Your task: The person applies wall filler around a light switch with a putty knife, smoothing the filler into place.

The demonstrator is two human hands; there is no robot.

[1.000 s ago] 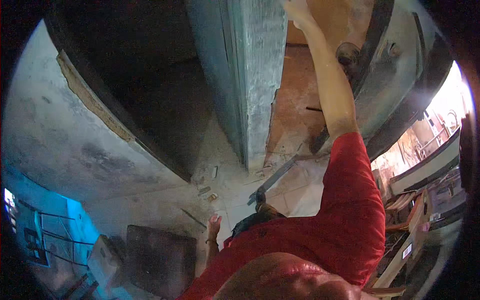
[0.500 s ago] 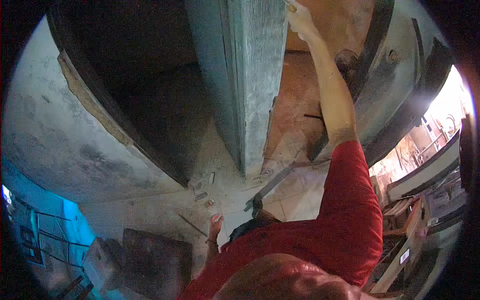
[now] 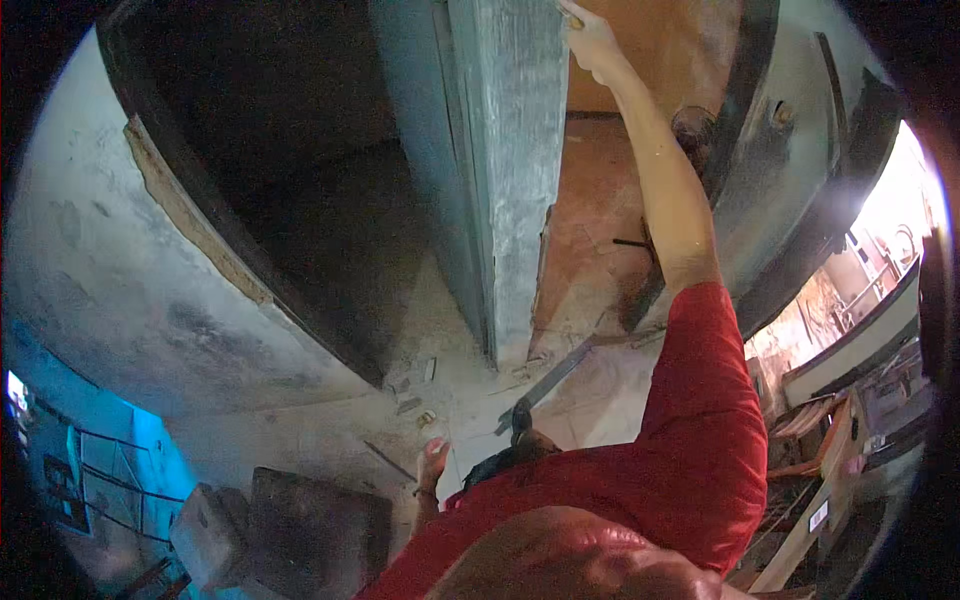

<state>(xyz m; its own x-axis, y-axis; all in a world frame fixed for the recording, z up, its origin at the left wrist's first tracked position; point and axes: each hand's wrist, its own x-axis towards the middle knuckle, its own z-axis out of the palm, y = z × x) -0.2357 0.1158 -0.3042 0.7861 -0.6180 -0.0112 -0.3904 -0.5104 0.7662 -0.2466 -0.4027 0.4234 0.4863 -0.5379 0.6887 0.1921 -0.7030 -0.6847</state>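
- Nearest, the red shirt (image 3: 600, 480) fills the lower middle, its soft cloth creased along the right sleeve.
- The left hand (image 3: 433, 460) hangs low beside the body, fingers loosely bent and apart, released; a dark band circles its wrist.
- Just left of it lie a thin stick (image 3: 388, 460) and a dark, flat-faced, squarish block (image 3: 320, 530).
- Pale tiled floor (image 3: 590, 400) opens between body and upright, dusty, with small broken pieces (image 3: 410, 405) near the upright's foot; a long, flat dark bar (image 3: 555, 380) slants across it.
- The right hand (image 3: 593, 45), at full reach, grasps a small yellowish handle (image 3: 574, 21) at the top, beside the upright's right edge; the upper border cuts off the rest, so I cannot tell whether it touches.
- The grey-blue upright (image 3: 525, 180) has a streaked, chalky face, grooved left side and ragged lower right edge.
- Left of it gapes a wide dark opening (image 3: 290, 180); a stained grey wall (image 3: 180, 300) bounds this, its edge broken to rough tan.
- Right of it, an orange-brown surface (image 3: 600, 190) adjoins the forearm.
- Farther right, wooden frames (image 3: 815, 490) crowd below a bright gap (image 3: 900, 200).
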